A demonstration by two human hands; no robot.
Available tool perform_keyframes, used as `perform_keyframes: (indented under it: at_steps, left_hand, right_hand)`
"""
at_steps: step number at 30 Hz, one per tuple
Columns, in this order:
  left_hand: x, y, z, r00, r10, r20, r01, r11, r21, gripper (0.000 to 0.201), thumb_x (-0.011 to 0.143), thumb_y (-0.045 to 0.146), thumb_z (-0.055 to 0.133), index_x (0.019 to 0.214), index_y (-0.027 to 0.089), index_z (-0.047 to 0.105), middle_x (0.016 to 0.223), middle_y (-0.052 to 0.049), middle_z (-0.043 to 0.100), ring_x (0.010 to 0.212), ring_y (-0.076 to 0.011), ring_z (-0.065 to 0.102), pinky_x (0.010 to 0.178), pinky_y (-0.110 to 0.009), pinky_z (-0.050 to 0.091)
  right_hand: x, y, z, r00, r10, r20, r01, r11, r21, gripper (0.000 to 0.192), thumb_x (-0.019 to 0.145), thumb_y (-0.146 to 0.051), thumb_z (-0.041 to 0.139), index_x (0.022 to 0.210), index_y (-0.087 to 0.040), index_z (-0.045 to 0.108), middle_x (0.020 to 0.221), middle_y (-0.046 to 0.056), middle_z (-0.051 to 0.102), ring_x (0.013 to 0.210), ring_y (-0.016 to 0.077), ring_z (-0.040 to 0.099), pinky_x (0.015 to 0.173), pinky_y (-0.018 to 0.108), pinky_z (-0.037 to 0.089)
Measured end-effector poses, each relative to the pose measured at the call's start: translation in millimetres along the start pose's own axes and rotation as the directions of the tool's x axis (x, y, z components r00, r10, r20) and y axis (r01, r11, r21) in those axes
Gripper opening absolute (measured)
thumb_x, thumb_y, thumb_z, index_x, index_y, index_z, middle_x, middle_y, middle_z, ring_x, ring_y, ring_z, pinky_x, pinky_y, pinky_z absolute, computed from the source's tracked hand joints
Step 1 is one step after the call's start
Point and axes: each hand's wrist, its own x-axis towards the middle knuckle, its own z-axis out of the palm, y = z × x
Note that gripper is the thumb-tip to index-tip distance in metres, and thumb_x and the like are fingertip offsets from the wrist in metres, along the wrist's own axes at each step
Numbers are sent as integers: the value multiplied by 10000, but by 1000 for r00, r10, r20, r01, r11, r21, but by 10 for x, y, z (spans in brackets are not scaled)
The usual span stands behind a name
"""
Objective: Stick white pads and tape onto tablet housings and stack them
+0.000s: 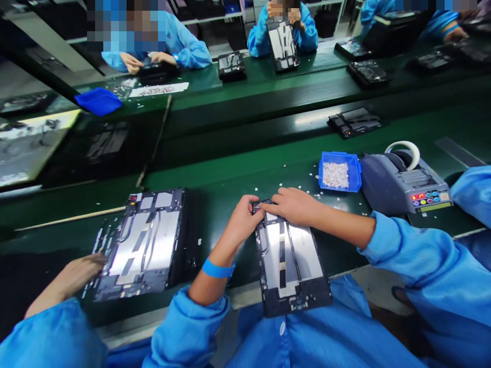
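Left fingers [249,198] meet right fingers [271,208] at the device's [309,255] far edge, hold unclear; near end overhangs the bench [238,158].

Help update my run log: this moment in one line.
left hand: far end of device; right hand: same end; blue bin: pale pieces inside; tape dispenser: beside bin

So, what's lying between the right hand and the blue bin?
A few small white scraps, scattered on the green tabletop between the right hand and the blue bin; the head view shows them.
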Motion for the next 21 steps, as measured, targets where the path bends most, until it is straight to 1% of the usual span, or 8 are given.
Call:
perform_keyframes:
  at_steps: [3,5,7,10,12,14,17,21]
  left_hand:
    - [-181,-61,-51,996,33,-88,-30,999,32,552,827,323,666,1350,180,561,938,-17,567,795,-175,558,728,-319,474]
    - [-419,-146,-56,988,42,-151,-37,999,32,599,865,385,638,1417,179,532,1062,-61,591,869,-195,585,832,-365,517]
    - [-691,-223,-2,993,37,-116,-36,999,14,598,907,423,592,1453,188,521,1105,-79,604,911,-214,612,893,-401,537]
    - [-1027,-234,165,995,101,-28,-100,995,10,524,943,385,557,1442,224,560,1187,-105,624,1118,-270,624,1039,-460,511]
    - [-1170,-177,243,987,148,-60,-149,989,-2,511,965,339,525,1466,240,551,1315,-129,616,1288,-297,570,1133,-491,458]
    - [-1260,-118,192,978,145,-150,-154,987,-53,563,984,329,491,1541,250,478,1457,-135,578,1402,-301,510,1179,-495,433]
    - [-1338,-88,-263,955,26,-294,-80,982,-171,603,975,373,510,1567,267,462,1518,-97,582,1438,-295,512,1168,-464,476]
    - [-1367,-145,-1402,865,-204,-458,84,959,-269,601,879,523,654,1442,316,609,1392,-14,700,1296,-291,641,1115,-444,536]
  right_hand:
    - [-226,30,-67,969,224,-101,-213,971,106,437,1016,-124,443,1422,-176,593,1163,130,690,1034,255,598,905,383,455]
    - [-527,-40,-76,858,491,-150,-451,860,240,431,1031,-181,427,1428,-125,585,1205,158,679,1070,268,620,957,410,475]
    - [-861,-217,-43,758,648,-78,-583,726,364,422,1045,-307,449,1379,-115,623,1145,165,681,1037,283,642,939,437,507]
    - [-1198,-606,23,795,602,69,-544,659,519,431,1011,-332,527,1399,-160,602,1158,152,666,1072,293,636,967,471,526]
    - [-1240,-842,19,805,591,52,-495,622,607,529,990,-292,549,1508,-200,491,1257,157,627,1166,305,605,1018,502,519]
    - [-1160,-996,-42,787,617,-15,-445,584,678,625,985,-267,532,1589,-248,371,1347,161,579,1233,316,577,1041,533,518]
    - [-912,-1080,-189,816,575,-65,-315,535,784,667,984,-271,529,1619,-296,326,1315,146,591,1124,294,630,964,510,573]
    - [-578,-1061,-291,903,428,-36,-169,433,886,588,975,-272,546,1556,-262,450,1259,118,623,887,199,668,826,399,604]
